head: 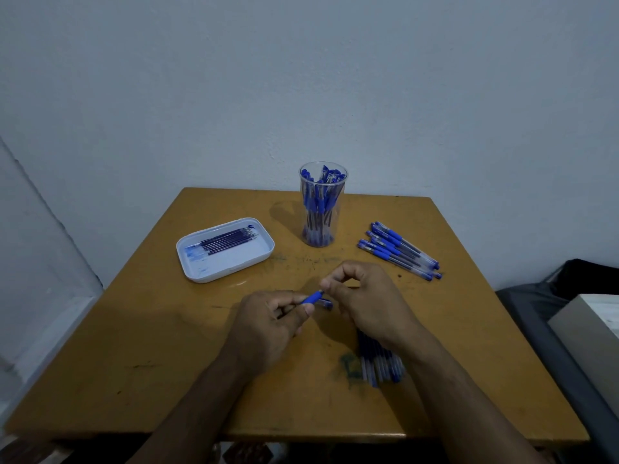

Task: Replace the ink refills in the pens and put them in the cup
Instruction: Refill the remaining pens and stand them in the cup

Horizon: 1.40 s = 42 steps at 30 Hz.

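Left hand gripping pen by blue grip; right hand pinching pen tip. Both over worktop centre. Clear cup of pens behind. White tray of refills left of cup; loose pens right; more pens under right wrist

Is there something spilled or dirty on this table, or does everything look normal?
Two things stand out. The white tray holding the refills has blue smears on its floor, likely ink. The table also shows a dark greenish smudge beside the near pile of pens.
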Each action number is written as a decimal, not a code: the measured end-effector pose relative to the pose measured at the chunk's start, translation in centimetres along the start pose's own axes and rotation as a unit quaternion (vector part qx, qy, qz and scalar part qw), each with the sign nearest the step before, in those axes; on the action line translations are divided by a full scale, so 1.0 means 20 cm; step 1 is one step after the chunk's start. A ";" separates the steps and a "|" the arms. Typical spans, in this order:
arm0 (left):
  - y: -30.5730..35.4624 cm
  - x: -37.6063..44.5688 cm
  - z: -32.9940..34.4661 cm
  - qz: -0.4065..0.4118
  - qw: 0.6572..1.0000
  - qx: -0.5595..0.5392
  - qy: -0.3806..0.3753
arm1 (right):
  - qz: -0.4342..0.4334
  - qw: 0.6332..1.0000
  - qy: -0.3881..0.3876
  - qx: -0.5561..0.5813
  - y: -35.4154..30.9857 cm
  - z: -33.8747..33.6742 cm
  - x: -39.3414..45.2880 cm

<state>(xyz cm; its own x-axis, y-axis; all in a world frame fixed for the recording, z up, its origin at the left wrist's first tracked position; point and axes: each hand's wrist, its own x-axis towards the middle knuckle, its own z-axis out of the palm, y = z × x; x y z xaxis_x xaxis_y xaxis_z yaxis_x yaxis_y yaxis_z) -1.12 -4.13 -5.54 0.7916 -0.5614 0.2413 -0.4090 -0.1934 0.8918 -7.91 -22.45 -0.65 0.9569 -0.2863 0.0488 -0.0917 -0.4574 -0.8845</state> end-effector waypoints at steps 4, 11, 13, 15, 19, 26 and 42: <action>0.00 0.00 0.00 -0.009 1.000 -0.008 0.009 | -0.006 0.998 -0.042 0.043 -0.02 -0.03 -0.01; 0.01 0.00 0.00 -0.013 1.000 -0.010 0.009 | 0.005 0.999 -0.032 0.031 -0.01 -0.04 -0.01; 0.01 0.00 0.00 -0.014 1.000 -0.013 0.011 | 0.003 0.997 -0.051 0.064 -0.01 -0.04 -0.02; 0.01 0.00 0.00 -0.012 1.000 -0.010 0.012 | 0.005 0.999 -0.019 0.041 -0.01 -0.03 -0.01; 0.02 0.00 0.00 -0.015 1.000 -0.010 0.011 | 0.009 1.000 -0.008 0.015 0.00 -0.01 -0.01; 0.01 0.00 0.00 -0.016 1.000 -0.009 0.008 | 0.017 0.998 -0.007 0.057 -0.01 -0.02 -0.01; 0.02 0.03 -0.02 -0.042 0.986 -0.134 0.086 | -0.034 0.939 -0.035 -0.339 -0.06 0.12 -0.05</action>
<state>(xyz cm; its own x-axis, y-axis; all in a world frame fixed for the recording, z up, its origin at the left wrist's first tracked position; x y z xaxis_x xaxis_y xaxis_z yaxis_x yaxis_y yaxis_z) -0.65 -4.20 -5.00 0.8921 -0.4035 0.2035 -0.2224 0.0002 0.9750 -8.12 -19.48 -0.74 0.9804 -0.1922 0.0421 -0.1622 -0.9105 -0.3803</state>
